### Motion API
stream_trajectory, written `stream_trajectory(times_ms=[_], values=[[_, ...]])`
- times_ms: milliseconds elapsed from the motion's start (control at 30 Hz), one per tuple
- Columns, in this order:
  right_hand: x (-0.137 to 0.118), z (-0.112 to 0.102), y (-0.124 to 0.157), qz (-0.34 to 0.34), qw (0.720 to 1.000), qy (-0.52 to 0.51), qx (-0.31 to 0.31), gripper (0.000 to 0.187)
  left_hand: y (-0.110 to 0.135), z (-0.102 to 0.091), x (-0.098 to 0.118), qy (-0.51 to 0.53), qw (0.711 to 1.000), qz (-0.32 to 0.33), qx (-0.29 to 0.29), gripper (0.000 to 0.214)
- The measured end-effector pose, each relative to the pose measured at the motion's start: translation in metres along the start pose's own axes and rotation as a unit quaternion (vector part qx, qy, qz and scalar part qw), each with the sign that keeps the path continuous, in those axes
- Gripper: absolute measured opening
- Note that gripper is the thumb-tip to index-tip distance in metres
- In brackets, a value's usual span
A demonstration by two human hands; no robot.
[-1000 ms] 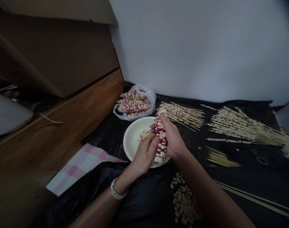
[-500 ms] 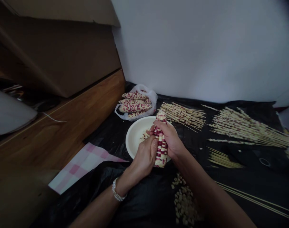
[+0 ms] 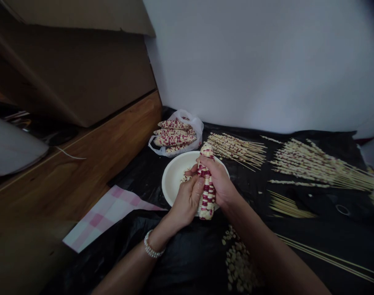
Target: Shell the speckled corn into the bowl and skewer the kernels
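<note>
As the left hand (image 3: pixel 185 200) and right hand (image 3: pixel 220 182) closed in together, there was the speckled cob (image 3: pixel 208 194), caught between them, its far tip poking past the fingers and its blunt end nearer the wearer than the left thumb! That thumb pressed the kernels from the left; the right hand wrapped the other side, thumb across the front, both grips narrow on that one cob.

Below the fingers sat the white bowl (image 3: pixel 167 180), its rim curving out to their left. Beyond them came a plastic bag (image 3: pixel 199 123) of cobs and, to its right, kernel-laden skewers (image 3: pixel 236 147); leftward, black sheet (image 3: pixel 144 176) stretched toward a checked cloth (image 3: pixel 110 213).

Harder to call: some fingertips were lost behind the cob, hands covered the bowl's near side, and loose kernels (image 3: pixel 238 262) nearer the wearer faded into shadow beside the right forearm (image 3: pixel 267 241).
</note>
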State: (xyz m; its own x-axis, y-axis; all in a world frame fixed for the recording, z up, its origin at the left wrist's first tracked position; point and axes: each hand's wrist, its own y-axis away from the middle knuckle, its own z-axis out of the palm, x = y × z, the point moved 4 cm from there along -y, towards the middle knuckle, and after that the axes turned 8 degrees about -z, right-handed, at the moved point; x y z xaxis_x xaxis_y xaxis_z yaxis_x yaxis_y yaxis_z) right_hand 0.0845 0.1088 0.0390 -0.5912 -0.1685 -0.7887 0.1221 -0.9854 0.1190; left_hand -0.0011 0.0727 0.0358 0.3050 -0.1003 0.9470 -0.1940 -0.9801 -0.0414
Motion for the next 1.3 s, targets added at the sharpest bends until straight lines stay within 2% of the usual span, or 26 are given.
stream_trajectory(times_ms=[167,300,367,500,600,700,833,933,1033,1100,1133,1200,1300], values=[[0.005,0.001,-0.001,0.061,0.994,-0.092,-0.007,0.024,-0.001,0.002,-0.003,0.020,0.999,-0.009,0.037,0.036],[0.005,-0.012,-0.009,0.058,0.993,-0.081,0.057,0.023,-0.013,0.004,-0.011,0.009,1.000,-0.018,0.008,0.031],[0.001,-0.021,-0.015,0.031,0.993,-0.073,0.085,0.023,-0.019,0.000,-0.017,-0.030,0.999,-0.017,0.023,0.028],[-0.017,-0.037,-0.024,-0.076,0.988,-0.049,0.126,0.027,-0.024,-0.008,-0.018,-0.117,0.992,0.021,0.039,0.028],[-0.030,-0.044,-0.026,-0.136,0.981,-0.013,0.139,0.030,-0.019,-0.006,-0.010,-0.167,0.984,0.051,0.027,0.027],[-0.042,-0.046,-0.023,-0.184,0.972,0.027,0.145,0.028,-0.009,0.001,0.000,-0.176,0.983,0.056,-0.018,0.031],[-0.052,-0.043,-0.018,-0.207,0.967,0.057,0.139,0.028,0.001,0.006,0.004,-0.148,0.987,0.011,-0.068,0.046],[-0.054,-0.041,-0.017,-0.205,0.967,0.058,0.139,0.027,0.002,0.001,0.004,-0.114,0.989,0.004,-0.099,0.035],[-0.052,-0.038,-0.017,-0.183,0.974,0.033,0.133,0.028,-0.002,-0.002,-0.002,-0.085,0.974,-0.038,-0.207,0.026],[-0.047,-0.034,-0.018,-0.148,0.982,0.015,0.118,0.029,-0.004,-0.004,-0.009,-0.012,0.956,-0.110,-0.272,0.025],[-0.044,-0.033,-0.018,-0.133,0.985,0.010,0.111,0.029,-0.005,-0.006,-0.013,0.031,0.950,-0.148,-0.274,0.022],[-0.040,-0.031,-0.019,-0.116,0.988,0.011,0.101,0.030,-0.009,-0.012,-0.020,0.093,0.946,-0.203,-0.237,0.017],[-0.037,-0.033,-0.020,-0.117,0.988,0.026,0.101,0.031,-0.015,-0.019,-0.025,0.111,0.956,-0.218,-0.164,0.012]])
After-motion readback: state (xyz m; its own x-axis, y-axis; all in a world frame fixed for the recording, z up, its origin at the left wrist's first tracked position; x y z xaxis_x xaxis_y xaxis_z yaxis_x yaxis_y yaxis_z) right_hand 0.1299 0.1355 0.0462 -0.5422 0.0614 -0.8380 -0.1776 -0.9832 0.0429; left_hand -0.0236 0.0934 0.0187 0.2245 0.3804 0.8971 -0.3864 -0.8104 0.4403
